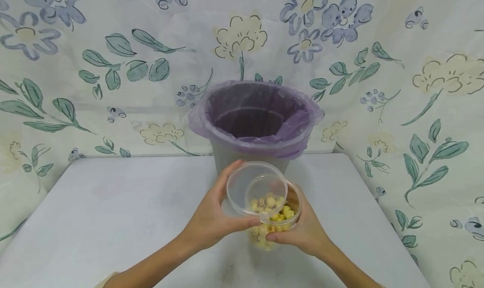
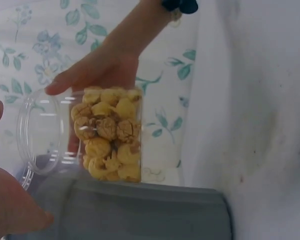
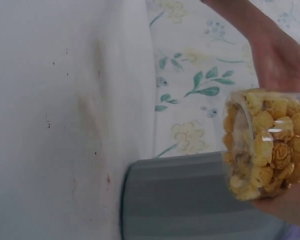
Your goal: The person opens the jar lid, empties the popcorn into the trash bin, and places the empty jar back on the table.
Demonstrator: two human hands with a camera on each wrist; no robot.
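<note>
A clear plastic jar (image 2: 67, 120) holds caramel-coloured popcorn (image 2: 106, 130), filled a little over halfway. My right hand (image 1: 304, 227) grips the jar round its side, the thumb at the front. Pinched at its edge by my left hand (image 1: 211, 216) is a round clear lid (image 1: 238, 180), off the jar and tilted over its mouth. Through the lid some of the popcorn shows. In the right wrist view the jar's base (image 3: 242, 130) faces the camera, with the left hand (image 3: 277, 62) beyond it.
Behind the hands stands a grey bin (image 1: 223, 155) lined with a purple bag (image 1: 298, 126), its mouth uncovered. A white table (image 1: 132, 204) carries small dark specks at the front. Floral cloth (image 1: 151, 99) hangs behind and at the sides.
</note>
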